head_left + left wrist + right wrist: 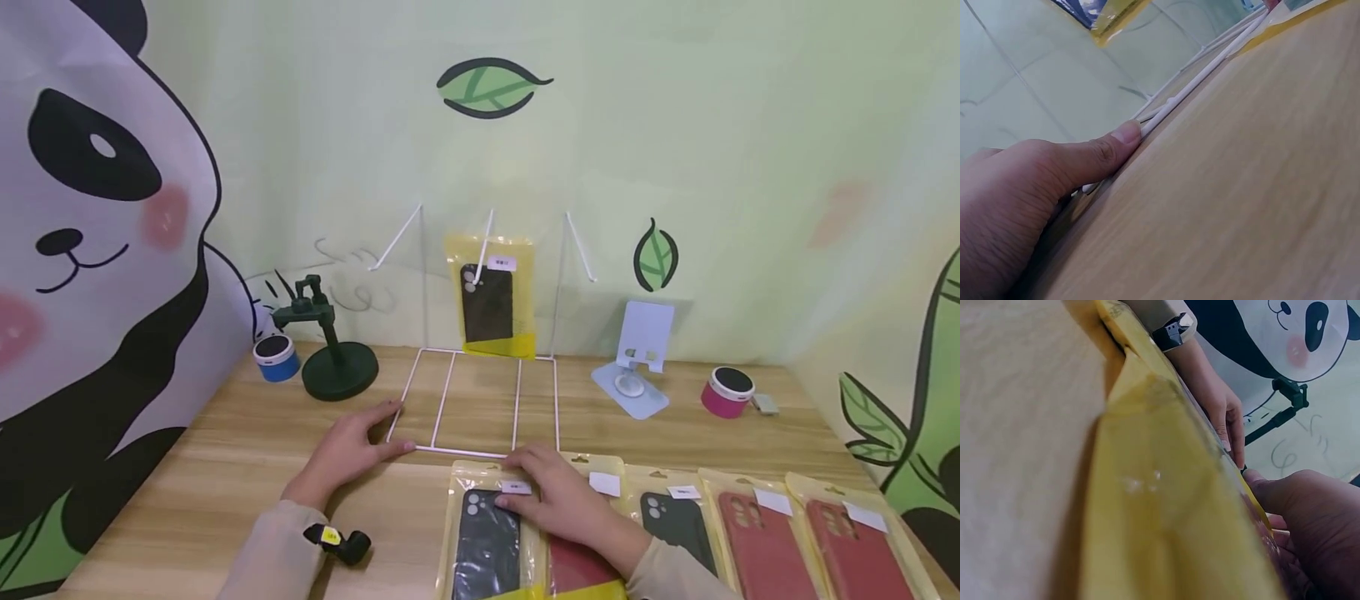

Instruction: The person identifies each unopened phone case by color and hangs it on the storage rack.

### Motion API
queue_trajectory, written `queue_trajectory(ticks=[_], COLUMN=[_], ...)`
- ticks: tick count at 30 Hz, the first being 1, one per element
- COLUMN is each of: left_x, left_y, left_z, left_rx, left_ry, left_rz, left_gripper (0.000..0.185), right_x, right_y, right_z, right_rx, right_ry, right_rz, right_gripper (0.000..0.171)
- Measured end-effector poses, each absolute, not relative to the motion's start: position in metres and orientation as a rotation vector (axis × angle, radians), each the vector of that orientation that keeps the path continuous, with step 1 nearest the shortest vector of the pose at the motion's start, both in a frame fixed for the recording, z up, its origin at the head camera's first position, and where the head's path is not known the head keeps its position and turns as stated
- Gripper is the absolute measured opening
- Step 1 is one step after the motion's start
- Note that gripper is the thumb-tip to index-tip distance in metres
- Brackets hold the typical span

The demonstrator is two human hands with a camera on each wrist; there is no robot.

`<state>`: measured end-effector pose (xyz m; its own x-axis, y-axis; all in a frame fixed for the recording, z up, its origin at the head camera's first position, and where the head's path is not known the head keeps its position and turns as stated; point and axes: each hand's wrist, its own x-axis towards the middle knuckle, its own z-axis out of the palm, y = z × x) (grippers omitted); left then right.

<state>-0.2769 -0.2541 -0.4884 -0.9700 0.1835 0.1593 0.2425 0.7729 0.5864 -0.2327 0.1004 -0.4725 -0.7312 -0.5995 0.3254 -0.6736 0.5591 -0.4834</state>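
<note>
A white wire rack (pixel 442 400) stands at the back of the wooden table (pixel 187 475), with one yellow-bagged black phone case (pixel 491 300) hanging on its middle hook. My left hand (pixel 352 446) rests on the front left corner of the rack's base; in the left wrist view the thumb (pixel 1110 150) lies along the wire (pixel 1197 81). My right hand (pixel 551 492) grips the top of a bagged black phone case (pixel 483 542) at the table's front. In the right wrist view that yellow bag (pixel 1172 506) tilts up off the wood beside the right hand (pixel 1316 531).
A row of bagged cases runs rightward along the front edge: a red one (pixel 577 567) under my right wrist, a dark one (pixel 678 525), two red ones (pixel 757 542). A green stand (pixel 330 342), a blue puck (pixel 276 357), a pale phone holder (pixel 637 358) and a pink puck (pixel 727 392) line the back.
</note>
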Motion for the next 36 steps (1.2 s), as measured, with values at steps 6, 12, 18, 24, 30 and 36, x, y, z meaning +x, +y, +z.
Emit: queue_trajectory(ticks=[6, 12, 18, 24, 30, 36], left_x=[-0.274, -0.267, -0.268, -0.269, -0.270, -0.267], left_y=[-0.253, -0.252, -0.249, -0.247, -0.243, -0.247], left_z=[-0.488, -0.489, -0.489, -0.490, -0.487, -0.488], left_rx=[-0.348, -0.349, -0.334, -0.315, -0.317, -0.304], left_ry=[-2.863, -2.816, -2.820, -2.828, -2.826, -2.834], left_rz=[-0.979, -0.964, -0.967, -0.978, -0.987, -0.961], left_gripper=[0.082, 0.079, 0.078, 0.078, 0.079, 0.080], right_x=[-0.230, -0.226, -0.226, -0.226, -0.228, -0.228], right_y=[0.102, 0.104, 0.104, 0.101, 0.102, 0.100], right_z=[-0.474, -0.471, -0.469, -0.467, -0.467, -0.468], right_rx=[1.097, 1.117, 1.117, 1.138, 1.146, 1.290], right_ry=[-2.660, -2.669, -2.687, -2.735, -2.754, -2.671], right_rz=[0.821, 0.764, 0.806, 0.840, 0.837, 0.833], right_gripper=[0.066, 0.072, 0.066, 0.057, 0.042, 0.028])
